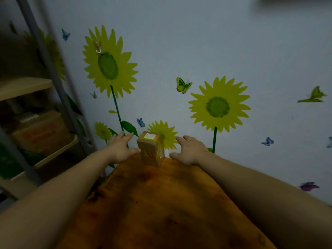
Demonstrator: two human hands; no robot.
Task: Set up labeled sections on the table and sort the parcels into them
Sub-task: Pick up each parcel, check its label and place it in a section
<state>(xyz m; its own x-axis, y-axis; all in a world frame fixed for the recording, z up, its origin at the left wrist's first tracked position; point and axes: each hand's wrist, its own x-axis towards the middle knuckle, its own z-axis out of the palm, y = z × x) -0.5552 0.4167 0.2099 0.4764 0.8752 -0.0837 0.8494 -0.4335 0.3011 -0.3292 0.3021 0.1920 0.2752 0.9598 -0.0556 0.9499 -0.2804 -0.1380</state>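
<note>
Left of frame: metal shelf unit [53,72] with wooden boards; 1 brown cardboard box [41,132] on a lower shelf.

Lower centre: wooden table [161,203] running up to the wall.

Over the table's far left corner, the left hand [122,150] reaches forward. Fingers straight and spread, grip wide, holding nothing. Thumb tip just beside the parcel's left edge; contact cannot be told.

Centre of frame: 1 parcel [150,150], a small brown carton at the table's far edge. Pale label on top, orange-yellow markings on the front, blurred.

Just right of it, and apart from it, the right hand [190,150]. Fingers spread, grip wide, empty.

Wall behind: butterfly stickers [183,85], sunflower decals [219,106].
</note>
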